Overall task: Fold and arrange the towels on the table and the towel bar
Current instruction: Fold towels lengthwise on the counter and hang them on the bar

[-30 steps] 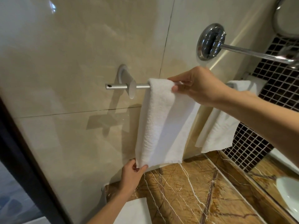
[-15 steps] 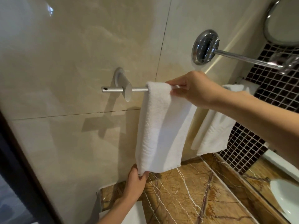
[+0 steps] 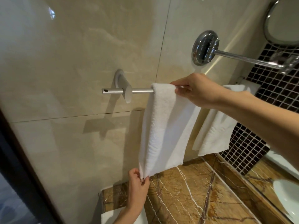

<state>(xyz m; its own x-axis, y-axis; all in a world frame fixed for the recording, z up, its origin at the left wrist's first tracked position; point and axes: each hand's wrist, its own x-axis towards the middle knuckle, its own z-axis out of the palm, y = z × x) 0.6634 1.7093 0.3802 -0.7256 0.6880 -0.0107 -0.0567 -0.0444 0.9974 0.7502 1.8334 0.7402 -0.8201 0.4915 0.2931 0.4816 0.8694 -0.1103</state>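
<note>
A white folded towel [image 3: 163, 126] hangs over the silver towel bar [image 3: 142, 91] on the beige tiled wall. My right hand [image 3: 195, 89] pinches the towel's top right edge at the bar. My left hand [image 3: 137, 188] pinches its bottom left corner just above the brown marble counter [image 3: 186, 196]. A second white towel [image 3: 215, 126] hangs further right on the same bar, partly behind my right forearm. Another white towel [image 3: 106, 217] lies at the counter's near left corner, mostly hidden by my left arm.
A chrome wall mount with a swivel arm [image 3: 205, 49] juts out above the bar toward a round mirror [image 3: 283, 21]. Dark mosaic tiles [image 3: 258, 143] cover the right wall. A white basin [image 3: 288, 198] sits at the lower right. A dark door frame [image 3: 16, 167] borders the left.
My left hand has shifted from cupping the towel's bottom edge to pinching its lower left corner. My right hand stays at the top edge on the bar.
</note>
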